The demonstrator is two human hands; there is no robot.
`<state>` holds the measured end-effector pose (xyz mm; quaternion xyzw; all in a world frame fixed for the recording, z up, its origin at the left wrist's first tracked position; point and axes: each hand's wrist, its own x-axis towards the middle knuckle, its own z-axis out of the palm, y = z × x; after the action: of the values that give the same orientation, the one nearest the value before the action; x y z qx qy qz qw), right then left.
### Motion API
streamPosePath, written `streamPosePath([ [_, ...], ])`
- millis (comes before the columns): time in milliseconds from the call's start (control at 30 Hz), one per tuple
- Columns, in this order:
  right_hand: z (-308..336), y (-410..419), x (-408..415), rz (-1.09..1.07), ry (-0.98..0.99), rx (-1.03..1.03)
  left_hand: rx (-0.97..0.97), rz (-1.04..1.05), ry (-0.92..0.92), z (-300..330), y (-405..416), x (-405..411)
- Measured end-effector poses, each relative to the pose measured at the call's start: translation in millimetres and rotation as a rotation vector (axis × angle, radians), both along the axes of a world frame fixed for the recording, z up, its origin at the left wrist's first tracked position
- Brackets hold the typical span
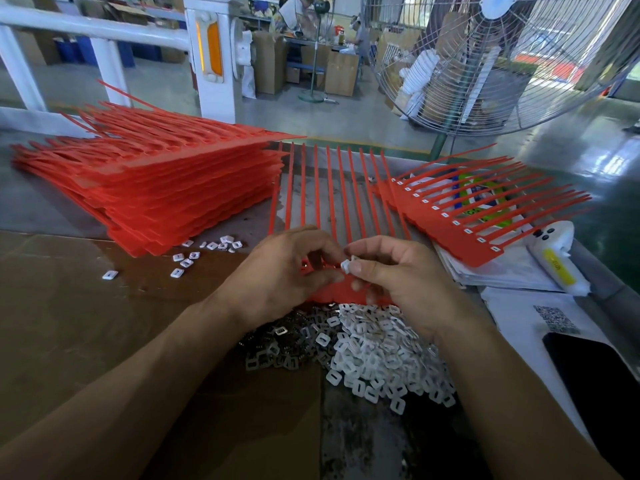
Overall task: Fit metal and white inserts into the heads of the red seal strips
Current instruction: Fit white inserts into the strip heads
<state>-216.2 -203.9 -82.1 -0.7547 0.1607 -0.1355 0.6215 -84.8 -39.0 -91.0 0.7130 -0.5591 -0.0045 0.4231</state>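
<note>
A comb of red seal strips [332, 188] lies in front of me, its heads hidden under my hands. My right hand [391, 275] pinches a small bunch of white inserts [347, 265] between thumb and fingers. My left hand [287, 271] hovers beside it with curled fingers over the strip heads; whether it holds anything is hidden. Below my hands lie a heap of white inserts [381, 355] and a heap of metal inserts [277, 341]. A filled comb of strips [450, 220] with white inserts in its heads rests at the right.
A tall stack of red strip combs [166, 188] sits at the left, with several loose white inserts [194, 258] beside it. Brown cardboard [86, 323] covers the table. A white phone [554, 258] and papers lie right, a dark phone [595, 375] nearer. A large fan [502, 64] stands behind.
</note>
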Motion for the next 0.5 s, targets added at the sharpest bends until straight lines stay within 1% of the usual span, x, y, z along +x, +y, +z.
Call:
streamPosePath([
  [167,-0.1,2.1,1.0,0.017,-0.018,-0.011,-0.021,-0.028,-0.014,-0.2,-0.4,0.7],
  [300,-0.9,1.3,1.5,-0.013,-0.031,0.003,-0.037,-0.018,-0.014,-1.0,0.2,0.7],
  [500,-2.2,-0.4,1.1,-0.041,-0.032,-0.029,-0.038,-0.001,-0.033,-1.9,1.0,1.0],
])
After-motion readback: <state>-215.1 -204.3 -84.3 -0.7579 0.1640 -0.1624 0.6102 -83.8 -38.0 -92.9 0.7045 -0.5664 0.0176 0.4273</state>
